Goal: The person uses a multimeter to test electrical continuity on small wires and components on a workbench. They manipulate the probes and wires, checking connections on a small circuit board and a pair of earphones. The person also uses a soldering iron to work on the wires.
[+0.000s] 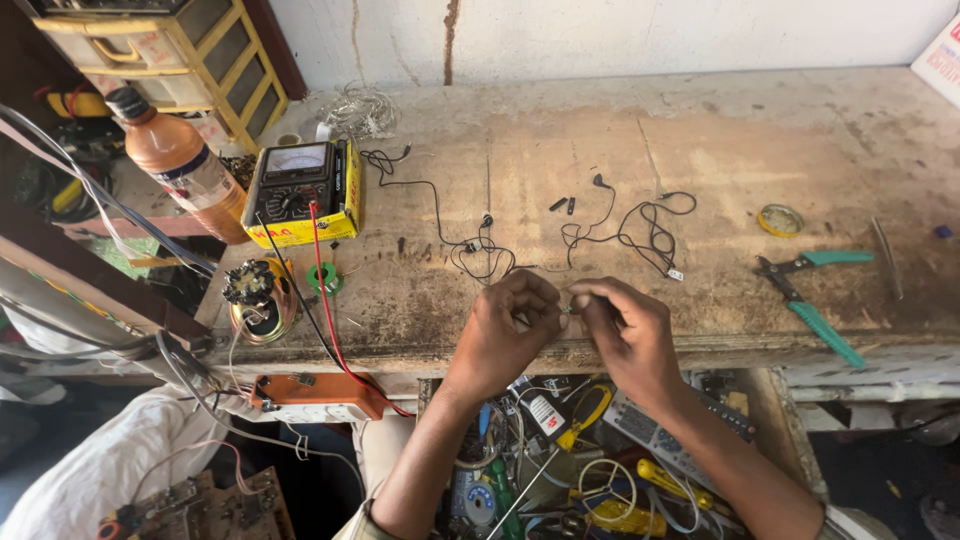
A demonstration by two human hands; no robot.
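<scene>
Way over at 9 o'clock there's a tangle of grey cables (90,200) and a brown plastic bottle (185,165) with a black cap leaning at about 10, right next to a yellow-cased analog multimeter (300,195) whose red and black test leads (325,300) run down off the front edge of the workbench (760,130). Just below the meter sits a little coil of copper-wound stuff in a round holder (258,300), and under the bench edge at 7 o'clock an orange box (315,395) hangs with wires coming out. Middle of the bench, around 12, is a black earphone cable (470,245) all looped up, with a second bunch of it (645,230) a bit to the right and two tiny black bits (565,205) lying between them. The left hand (505,335) and right hand (625,335) meet at the front edge of the bench, dead centre, fingertips pinched narrow on a thin end of that earphone wire, so both are closed around it, thumbs nearly touching each other. The wire end itself is too small to make out well. Below the hands at 6 o'clock is an open drawer (770,420) stuffed with tools and cables. Over at 3 o'clock a pair of teal-handled pliers (815,295) lies open, with a small roll of yellow tape (780,218) above it at 2, well apart from the hands.
</scene>
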